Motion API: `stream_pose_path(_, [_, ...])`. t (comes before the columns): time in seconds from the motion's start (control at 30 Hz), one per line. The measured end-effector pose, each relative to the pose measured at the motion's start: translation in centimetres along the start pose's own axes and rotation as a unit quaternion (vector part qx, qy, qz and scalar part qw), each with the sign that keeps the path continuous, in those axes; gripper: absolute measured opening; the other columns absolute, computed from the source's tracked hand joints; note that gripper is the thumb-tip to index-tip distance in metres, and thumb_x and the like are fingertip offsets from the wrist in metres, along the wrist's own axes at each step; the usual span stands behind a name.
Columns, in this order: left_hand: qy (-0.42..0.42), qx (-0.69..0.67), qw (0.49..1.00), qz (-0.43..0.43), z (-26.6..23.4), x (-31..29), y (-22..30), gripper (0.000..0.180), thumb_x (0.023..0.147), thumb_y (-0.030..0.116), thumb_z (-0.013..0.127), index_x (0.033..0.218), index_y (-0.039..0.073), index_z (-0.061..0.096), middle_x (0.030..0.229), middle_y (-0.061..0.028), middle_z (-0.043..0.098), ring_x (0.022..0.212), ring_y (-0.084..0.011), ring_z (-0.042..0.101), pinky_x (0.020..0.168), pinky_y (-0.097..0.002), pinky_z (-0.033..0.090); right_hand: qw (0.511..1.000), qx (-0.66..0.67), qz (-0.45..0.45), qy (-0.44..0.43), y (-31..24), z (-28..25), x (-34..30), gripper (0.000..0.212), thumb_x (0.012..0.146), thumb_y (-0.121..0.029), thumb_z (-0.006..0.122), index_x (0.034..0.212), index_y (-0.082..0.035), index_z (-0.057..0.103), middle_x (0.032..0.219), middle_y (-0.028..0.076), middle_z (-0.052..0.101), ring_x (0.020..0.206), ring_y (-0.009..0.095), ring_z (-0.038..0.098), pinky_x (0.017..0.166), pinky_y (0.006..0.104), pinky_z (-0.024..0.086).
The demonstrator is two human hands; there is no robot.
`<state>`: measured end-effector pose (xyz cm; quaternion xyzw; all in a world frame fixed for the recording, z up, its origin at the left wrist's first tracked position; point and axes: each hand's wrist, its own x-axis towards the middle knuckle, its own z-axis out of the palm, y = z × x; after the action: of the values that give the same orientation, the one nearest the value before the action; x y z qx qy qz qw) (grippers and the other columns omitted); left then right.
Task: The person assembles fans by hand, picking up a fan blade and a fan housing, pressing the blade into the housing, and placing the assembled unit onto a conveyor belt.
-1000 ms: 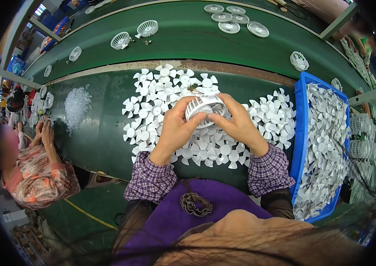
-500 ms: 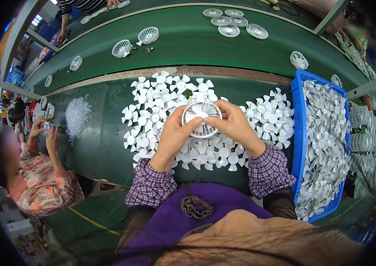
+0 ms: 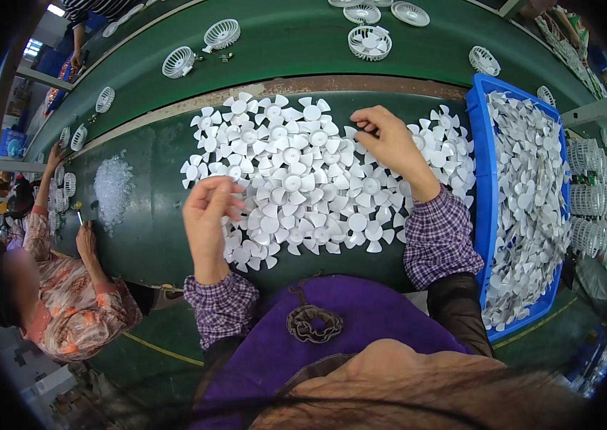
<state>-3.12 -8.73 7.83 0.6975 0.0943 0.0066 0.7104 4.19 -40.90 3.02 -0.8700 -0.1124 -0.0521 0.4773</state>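
White plastic fan blades (image 3: 292, 183) lie in a wide loose pile on the green worktable (image 3: 164, 193) in front of me. My left hand (image 3: 209, 211) hovers at the pile's left edge, its fingers loosely bent and apart, holding nothing. Over the far right part of the pile is my right hand (image 3: 393, 143), its fingers half curled with nothing seen in them. Beyond it, on the green conveyor belt, rests a round white fan housing (image 3: 370, 44) with a blade inside.
To the right stands a blue crate (image 3: 484, 208) full of blades. More cage-like housings (image 3: 222, 34) sit along the belt (image 3: 289, 54). A heap of small clear plastic pieces (image 3: 113, 188) lies left, beside a co-worker (image 3: 74, 308). Stacked housings (image 3: 588, 193) stand beyond the crate.
The fan housing that both hands held is now on the belt, let go. My hands have parted, the left moving left, the right up and right. The view has shifted slightly.
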Motion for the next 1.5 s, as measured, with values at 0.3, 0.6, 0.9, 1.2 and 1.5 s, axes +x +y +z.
stream_pose_path(0.3, [0.298, 0.003, 0.954, 0.045, -9.7, 2.9, -6.6, 0.013, 0.090, 0.012, 0.063, 0.095, 0.001, 0.063, 0.075, -0.0034, 0.063, 0.054, -0.0051, 0.051, 0.045, -0.0176, 0.036, 0.988, -0.150, 0.002, -0.035, 0.2, 0.9, -0.7, 0.028, 0.077, -0.015, 0.064, 0.102, -0.005, 0.063, 0.088, 0.007, 0.056, 0.090, 0.024, 0.054, 0.081, 0.0360, 0.040])
stream_pose_path(0.6, [0.268, 0.058, 0.960, 0.051, -8.8, 3.8, -7.1, 0.012, 0.090, 0.014, 0.063, 0.096, 0.003, 0.063, 0.076, -0.0010, 0.063, 0.054, -0.0028, 0.050, 0.044, -0.0164, 0.033, 0.987, -0.156, 0.033, -0.032, -0.2, 1.2, -0.6, 0.027, 0.071, -0.018, 0.070, 0.094, -0.006, 0.063, 0.086, 0.005, 0.055, 0.088, 0.021, 0.053, 0.079, 0.0344, 0.037])
stream_pose_path(0.9, [0.254, 0.087, 0.962, 0.057, -8.9, 3.7, -7.4, 0.013, 0.091, 0.015, 0.062, 0.096, 0.003, 0.063, 0.076, -0.0005, 0.063, 0.056, -0.0031, 0.051, 0.045, -0.0168, 0.035, 0.993, 0.082, 0.083, -0.037, -0.5, -0.5, -0.1, 0.023, 0.074, -0.007, 0.073, 0.080, -0.005, 0.051, 0.080, -0.002, 0.049, 0.069, 0.007, 0.047, 0.062, 0.0221, 0.041])
stream_pose_path(1.2, [0.248, 0.093, 0.962, 0.060, -9.0, 3.8, -7.2, 0.013, 0.091, 0.014, 0.062, 0.096, 0.003, 0.064, 0.076, -0.0007, 0.064, 0.056, -0.0037, 0.052, 0.046, -0.0176, 0.035, 0.969, -0.201, -0.126, 0.062, -1.7, 1.1, -0.2, 0.018, 0.069, -0.001, 0.064, 0.082, -0.004, 0.051, 0.090, 0.012, 0.051, 0.087, 0.033, 0.051, 0.077, 0.0407, 0.041])
stream_pose_path(1.5, [0.232, -0.005, 0.972, 0.039, -10.0, 3.4, -6.1, 0.011, 0.091, 0.012, 0.062, 0.094, 0.003, 0.064, 0.078, -0.0034, 0.065, 0.057, -0.0050, 0.054, 0.046, -0.0172, 0.039, 0.952, -0.264, -0.115, 0.102, -1.2, 1.7, -0.8, 0.030, 0.067, -0.010, 0.073, 0.094, -0.006, 0.060, 0.090, 0.010, 0.052, 0.086, 0.029, 0.054, 0.073, 0.0409, 0.041])
